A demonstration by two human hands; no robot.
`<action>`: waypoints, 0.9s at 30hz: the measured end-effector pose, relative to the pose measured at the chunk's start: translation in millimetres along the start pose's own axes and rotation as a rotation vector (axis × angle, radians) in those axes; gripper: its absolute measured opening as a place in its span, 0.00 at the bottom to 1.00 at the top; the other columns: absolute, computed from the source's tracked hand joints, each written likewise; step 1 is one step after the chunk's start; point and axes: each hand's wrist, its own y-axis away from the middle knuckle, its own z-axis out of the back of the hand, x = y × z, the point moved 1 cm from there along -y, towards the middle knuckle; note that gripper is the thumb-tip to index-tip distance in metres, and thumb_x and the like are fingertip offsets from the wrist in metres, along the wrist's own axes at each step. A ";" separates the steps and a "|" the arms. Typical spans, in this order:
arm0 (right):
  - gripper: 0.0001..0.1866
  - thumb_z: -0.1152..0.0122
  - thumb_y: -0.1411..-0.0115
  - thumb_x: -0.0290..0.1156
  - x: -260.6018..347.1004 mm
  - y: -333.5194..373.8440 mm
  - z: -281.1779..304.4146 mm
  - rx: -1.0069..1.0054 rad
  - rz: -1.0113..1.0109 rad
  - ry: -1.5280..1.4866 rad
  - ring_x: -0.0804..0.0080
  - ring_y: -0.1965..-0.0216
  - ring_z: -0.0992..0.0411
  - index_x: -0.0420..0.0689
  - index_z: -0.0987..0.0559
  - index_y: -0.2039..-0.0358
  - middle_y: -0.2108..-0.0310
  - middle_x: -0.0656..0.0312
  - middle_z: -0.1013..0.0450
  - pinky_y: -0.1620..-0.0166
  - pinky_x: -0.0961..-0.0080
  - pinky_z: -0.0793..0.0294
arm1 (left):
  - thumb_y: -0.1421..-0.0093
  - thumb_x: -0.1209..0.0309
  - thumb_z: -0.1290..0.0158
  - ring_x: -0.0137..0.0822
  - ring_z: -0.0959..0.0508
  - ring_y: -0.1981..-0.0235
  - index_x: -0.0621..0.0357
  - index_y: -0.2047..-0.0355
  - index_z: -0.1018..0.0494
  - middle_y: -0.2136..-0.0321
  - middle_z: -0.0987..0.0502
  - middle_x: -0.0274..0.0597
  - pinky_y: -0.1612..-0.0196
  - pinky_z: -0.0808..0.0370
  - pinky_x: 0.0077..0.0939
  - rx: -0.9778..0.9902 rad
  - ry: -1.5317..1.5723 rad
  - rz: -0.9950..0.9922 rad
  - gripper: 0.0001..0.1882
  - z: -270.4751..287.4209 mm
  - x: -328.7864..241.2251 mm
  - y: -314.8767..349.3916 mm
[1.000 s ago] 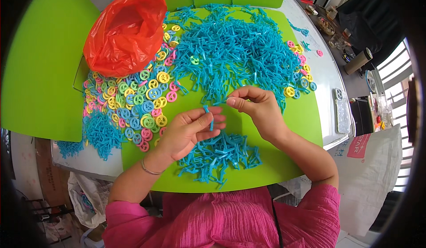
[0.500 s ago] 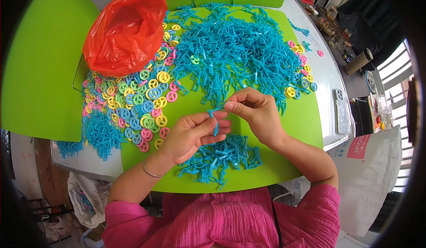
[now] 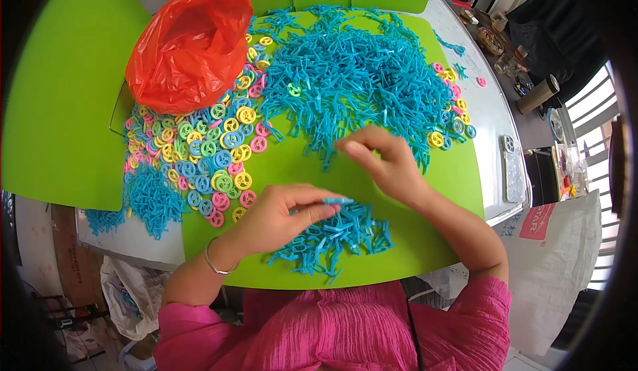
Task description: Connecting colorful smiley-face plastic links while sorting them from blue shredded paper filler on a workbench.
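My left hand point(image 3: 282, 215) pinches a small blue plastic piece point(image 3: 337, 200) between thumb and fingertips, just above a small heap of blue pieces point(image 3: 332, 241) near the table's front edge. Farther forward, my right hand point(image 3: 389, 165) is closed, its thumb and fingertips together at the front edge of a large pile of blue forked plastic pieces point(image 3: 359, 65). One loose blue piece point(image 3: 325, 162) hangs out of the pile right beside those fingertips. Whatever they hold is too small to make out.
To the left lie many pink, yellow, green and blue plastic wheels point(image 3: 212, 152), with a red plastic bag point(image 3: 189, 52) behind them. Another blue heap point(image 3: 156, 198) sits at the left edge. More wheels point(image 3: 457, 115) and a phone point(image 3: 514, 172) are on the right.
My hands have moved apart. The left has turned and come down toward the small heap with a blue piece; the right has let go of that piece and sits at the large pile's edge.
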 end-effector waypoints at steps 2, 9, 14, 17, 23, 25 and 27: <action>0.12 0.35 0.47 0.30 -7.3 -16.2 5.7 -0.028 0.272 0.557 0.63 0.61 0.30 0.48 0.19 0.61 0.64 0.59 0.27 0.56 0.70 0.29 | 0.44 0.72 0.41 0.31 0.21 0.60 0.59 0.55 0.24 0.64 0.20 0.40 0.55 0.25 0.26 0.116 -0.427 -0.139 0.15 2.7 -5.6 5.0; 0.13 0.33 0.53 0.29 -13.9 -26.7 10.6 0.119 0.448 0.731 0.60 0.59 0.32 0.48 0.19 0.64 0.62 0.60 0.28 0.55 0.65 0.30 | 0.48 0.68 0.37 0.33 0.24 0.56 0.54 0.54 0.23 0.58 0.22 0.39 0.52 0.29 0.27 0.137 -0.647 -0.333 0.19 15.1 -4.3 1.3; 0.11 0.31 0.54 0.27 7.2 -18.5 7.9 0.067 0.264 0.504 0.62 0.64 0.28 0.45 0.20 0.68 0.68 0.61 0.25 0.59 0.69 0.29 | 0.42 0.66 0.42 0.27 0.24 0.61 0.59 0.53 0.25 0.60 0.23 0.36 0.56 0.28 0.21 -0.194 -0.172 -0.052 0.18 23.4 22.3 -21.4; 0.11 0.30 0.55 0.26 18.7 -8.8 -4.0 0.036 0.321 0.506 0.62 0.67 0.28 0.44 0.20 0.68 0.69 0.61 0.25 0.62 0.70 0.28 | 0.38 0.64 0.46 0.26 0.24 0.61 0.63 0.54 0.26 0.61 0.23 0.35 0.56 0.28 0.21 -0.235 0.212 0.030 0.17 14.6 25.4 -24.9; 0.14 0.31 0.54 0.26 11.8 -18.3 -6.3 0.025 0.483 0.567 0.62 0.68 0.29 0.45 0.20 0.64 0.70 0.61 0.26 0.63 0.69 0.28 | 0.33 0.65 0.54 0.29 0.24 0.60 0.62 0.47 0.31 0.58 0.25 0.39 0.53 0.25 0.27 -0.349 0.654 -0.040 0.18 14.8 13.0 -25.7; 0.15 0.32 0.53 0.26 -1.5 -20.5 -7.6 0.043 0.450 0.667 0.62 0.67 0.30 0.46 0.20 0.63 0.70 0.61 0.26 0.63 0.68 0.28 | 0.32 0.66 0.55 0.30 0.25 0.60 0.61 0.45 0.33 0.57 0.25 0.41 0.53 0.25 0.29 -0.409 0.645 -0.039 0.19 22.2 13.3 -22.8; 0.13 0.34 0.52 0.27 -7.9 -20.2 -16.2 0.177 0.505 0.641 0.61 0.65 0.30 0.45 0.20 0.63 0.69 0.60 0.27 0.62 0.67 0.28 | 0.32 0.66 0.57 0.32 0.25 0.58 0.60 0.44 0.36 0.56 0.26 0.42 0.53 0.25 0.30 -0.249 0.671 -0.052 0.18 25.6 16.5 -21.6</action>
